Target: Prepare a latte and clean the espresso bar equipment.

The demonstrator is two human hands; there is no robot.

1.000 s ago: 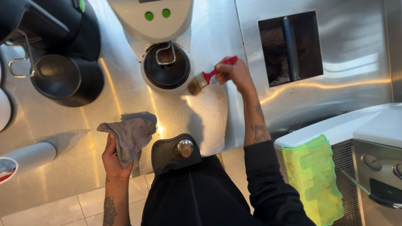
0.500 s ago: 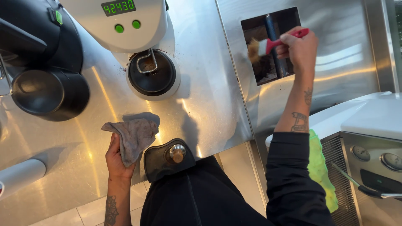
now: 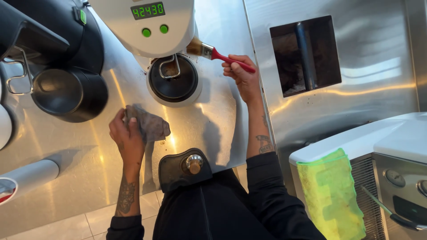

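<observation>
Right hand (image 3: 242, 73) brushes white grinder (image 3: 147, 26); left hand (image 3: 126, 133) presses grey cloth (image 3: 151, 124).

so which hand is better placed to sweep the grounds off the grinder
Right. The right hand holds the red brush with its bristles at the grinder; the left hand presses a grey cloth on the counter.

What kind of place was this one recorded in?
Likely a café's coffee bar: a steel counter, a white grinder that the right hand brushes, and a square knock-out hole with a bar.
</observation>
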